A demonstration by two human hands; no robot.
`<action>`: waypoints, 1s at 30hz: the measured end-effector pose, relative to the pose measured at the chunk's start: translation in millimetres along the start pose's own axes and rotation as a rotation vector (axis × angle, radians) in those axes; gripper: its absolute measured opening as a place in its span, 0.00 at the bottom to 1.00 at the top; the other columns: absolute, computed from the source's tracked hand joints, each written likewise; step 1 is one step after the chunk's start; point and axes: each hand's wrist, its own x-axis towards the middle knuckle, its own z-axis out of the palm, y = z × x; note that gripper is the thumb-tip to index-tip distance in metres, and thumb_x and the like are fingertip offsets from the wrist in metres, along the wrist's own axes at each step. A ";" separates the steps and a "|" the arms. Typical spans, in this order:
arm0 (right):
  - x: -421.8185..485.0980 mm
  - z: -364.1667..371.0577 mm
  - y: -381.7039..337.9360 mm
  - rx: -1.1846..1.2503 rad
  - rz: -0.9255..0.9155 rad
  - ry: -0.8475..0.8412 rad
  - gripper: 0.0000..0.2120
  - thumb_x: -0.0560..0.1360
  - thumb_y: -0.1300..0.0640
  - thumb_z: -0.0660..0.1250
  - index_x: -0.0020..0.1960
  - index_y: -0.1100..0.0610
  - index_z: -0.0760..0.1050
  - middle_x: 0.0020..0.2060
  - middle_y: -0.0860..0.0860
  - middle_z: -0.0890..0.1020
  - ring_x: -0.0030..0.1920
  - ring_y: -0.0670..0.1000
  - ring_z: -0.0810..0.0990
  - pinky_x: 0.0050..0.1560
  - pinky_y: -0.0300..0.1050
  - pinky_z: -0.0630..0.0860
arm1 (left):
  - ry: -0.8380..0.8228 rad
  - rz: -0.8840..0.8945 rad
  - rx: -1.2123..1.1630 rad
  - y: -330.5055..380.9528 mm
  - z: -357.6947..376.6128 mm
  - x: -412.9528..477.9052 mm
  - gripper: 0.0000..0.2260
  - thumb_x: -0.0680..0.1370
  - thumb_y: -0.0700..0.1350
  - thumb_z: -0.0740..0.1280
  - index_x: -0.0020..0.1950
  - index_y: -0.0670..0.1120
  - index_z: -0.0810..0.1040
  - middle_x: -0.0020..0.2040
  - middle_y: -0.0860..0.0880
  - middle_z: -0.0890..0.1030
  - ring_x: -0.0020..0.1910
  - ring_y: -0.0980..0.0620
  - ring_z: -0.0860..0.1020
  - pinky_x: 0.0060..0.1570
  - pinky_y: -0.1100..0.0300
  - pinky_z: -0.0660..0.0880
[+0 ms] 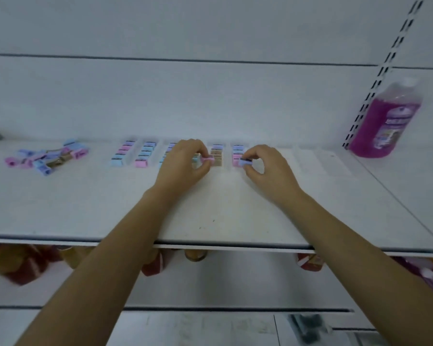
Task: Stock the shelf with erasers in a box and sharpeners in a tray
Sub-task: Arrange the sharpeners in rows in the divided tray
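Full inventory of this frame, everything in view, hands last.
shelf: one, white, spans the frame
loose sharpeners: one pile, count unclear, pink, blue and brown, shelf left
sharpener rows: at least five, pink, blue and brown, in the tray
tray: one, clear, shelf back, right slots bare
bottle: one, magenta liquid, shelf right
lower-shelf goods: blurred, red and orange, below
left hand: pinches a pink sharpener
right hand: pinches a blue sharpener
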 end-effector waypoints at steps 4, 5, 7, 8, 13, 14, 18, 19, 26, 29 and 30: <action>0.3 0.1 4.6 -0.142 -0.039 -0.053 0.05 0.72 0.63 0.66 0.47 0.59 0.78 0.43 0.53 0.80 0.48 0.56 0.74 0.49 0.46 0.66 | -0.053 0.082 0.176 -2.3 3.8 -0.7 0.10 0.71 0.50 0.64 0.39 0.43 0.78 0.38 0.48 0.80 0.44 0.48 0.74 0.44 0.60 0.68; 0.9 0.4 4.8 -0.166 -0.041 -0.052 0.05 0.72 0.63 0.66 0.46 0.59 0.79 0.43 0.53 0.81 0.49 0.56 0.74 0.50 0.47 0.67 | -0.054 0.104 0.207 -2.6 4.3 0.5 0.12 0.71 0.51 0.62 0.39 0.44 0.78 0.37 0.48 0.80 0.44 0.48 0.74 0.43 0.57 0.69; 3.3 1.9 4.5 -0.205 -0.055 -0.044 0.04 0.72 0.62 0.66 0.46 0.60 0.79 0.44 0.53 0.82 0.50 0.57 0.74 0.50 0.50 0.69 | -0.053 0.140 0.270 -2.7 5.0 3.8 0.13 0.71 0.52 0.60 0.38 0.44 0.78 0.36 0.48 0.80 0.43 0.46 0.75 0.42 0.56 0.72; 4.8 3.0 4.3 -0.224 -0.072 -0.036 0.04 0.72 0.62 0.67 0.45 0.60 0.79 0.43 0.53 0.82 0.50 0.57 0.74 0.50 0.52 0.70 | -0.052 0.150 0.301 -2.5 5.6 5.3 0.13 0.71 0.52 0.60 0.37 0.44 0.78 0.35 0.47 0.80 0.42 0.47 0.75 0.41 0.56 0.72; 9.6 9.6 5.9 -0.274 -0.090 -0.015 0.03 0.72 0.61 0.68 0.44 0.60 0.79 0.43 0.53 0.83 0.49 0.58 0.75 0.46 0.50 0.69 | -0.096 0.183 0.338 0.0 10.2 6.1 0.12 0.71 0.51 0.61 0.36 0.44 0.76 0.33 0.47 0.79 0.41 0.46 0.74 0.40 0.55 0.71; 9.1 10.5 6.5 -0.273 -0.101 -0.003 0.02 0.71 0.61 0.68 0.43 0.59 0.79 0.42 0.53 0.83 0.47 0.58 0.75 0.44 0.49 0.69 | -0.121 0.177 0.322 -0.4 9.9 6.6 0.12 0.71 0.51 0.60 0.36 0.44 0.76 0.34 0.47 0.79 0.41 0.45 0.75 0.40 0.54 0.72; 8.5 12.3 8.4 -0.279 -0.163 0.031 0.01 0.66 0.62 0.69 0.37 0.58 0.79 0.37 0.54 0.81 0.40 0.60 0.78 0.39 0.51 0.75 | -0.168 0.154 0.304 -1.1 8.7 8.9 0.15 0.71 0.53 0.59 0.37 0.42 0.77 0.36 0.45 0.79 0.42 0.42 0.76 0.41 0.51 0.74; 8.6 12.4 8.6 -0.290 -0.160 0.032 0.02 0.66 0.63 0.69 0.37 0.59 0.80 0.37 0.55 0.81 0.40 0.60 0.78 0.39 0.51 0.76 | -0.175 0.151 0.309 -1.5 9.1 9.3 0.15 0.71 0.52 0.60 0.37 0.42 0.77 0.37 0.45 0.79 0.43 0.41 0.76 0.41 0.51 0.74; 8.3 12.7 7.8 -0.331 -0.186 0.064 0.06 0.64 0.66 0.67 0.37 0.58 0.82 0.32 0.53 0.82 0.35 0.59 0.78 0.35 0.48 0.75 | -0.176 0.144 0.322 -5.2 12.4 8.6 0.08 0.72 0.45 0.64 0.41 0.41 0.79 0.42 0.45 0.81 0.46 0.41 0.75 0.45 0.47 0.74; 6.9 12.2 7.4 -0.319 -0.160 0.055 0.06 0.64 0.66 0.67 0.38 0.59 0.81 0.33 0.53 0.82 0.37 0.60 0.78 0.36 0.49 0.74 | -0.163 0.131 0.302 -5.2 13.1 7.4 0.05 0.74 0.41 0.66 0.43 0.41 0.79 0.44 0.45 0.81 0.49 0.41 0.74 0.47 0.48 0.72; 6.5 12.2 7.2 -0.315 -0.155 0.053 0.06 0.65 0.67 0.67 0.38 0.59 0.81 0.34 0.54 0.82 0.38 0.60 0.78 0.37 0.50 0.74 | -0.159 0.127 0.299 -5.3 13.0 7.1 0.04 0.74 0.41 0.66 0.43 0.41 0.79 0.44 0.45 0.81 0.50 0.42 0.73 0.48 0.49 0.71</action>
